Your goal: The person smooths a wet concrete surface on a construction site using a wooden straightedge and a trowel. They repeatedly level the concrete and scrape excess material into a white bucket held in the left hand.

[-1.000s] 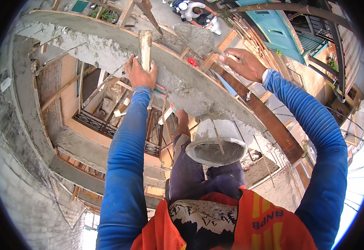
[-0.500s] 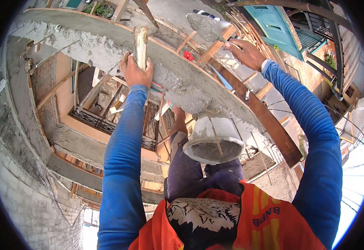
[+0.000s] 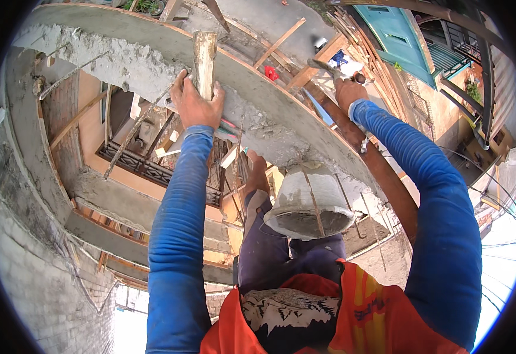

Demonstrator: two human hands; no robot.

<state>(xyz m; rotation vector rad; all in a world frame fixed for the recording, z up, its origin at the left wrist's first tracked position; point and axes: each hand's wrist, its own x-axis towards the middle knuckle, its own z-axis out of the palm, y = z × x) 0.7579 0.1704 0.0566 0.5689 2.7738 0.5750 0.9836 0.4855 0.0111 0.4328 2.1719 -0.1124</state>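
Note:
My left hand is closed round the lower part of a short, rough piece of wood, held against the curved concrete beam. Farther right, my right hand grips a trowel, beyond the beam's outer edge. The trowel's blade shows almost edge-on, so whether mortar lies on it I cannot tell. Below and between my hands, a cement-crusted bucket sits by the beam, its mouth toward me and a steel bar crossing in front of it.
Steel bars stick out left of my left arm. Wooden boards brace the beam's far side, and a rusty brown beam slants past my right arm. Beneath lies a lower level with a metal railing. A red thing lies beyond.
My right hand has drawn down and slightly inward. The trowel has turned from showing its broad grey face to nearly edge-on. My left hand still grips the wood, shifted slightly right in view.

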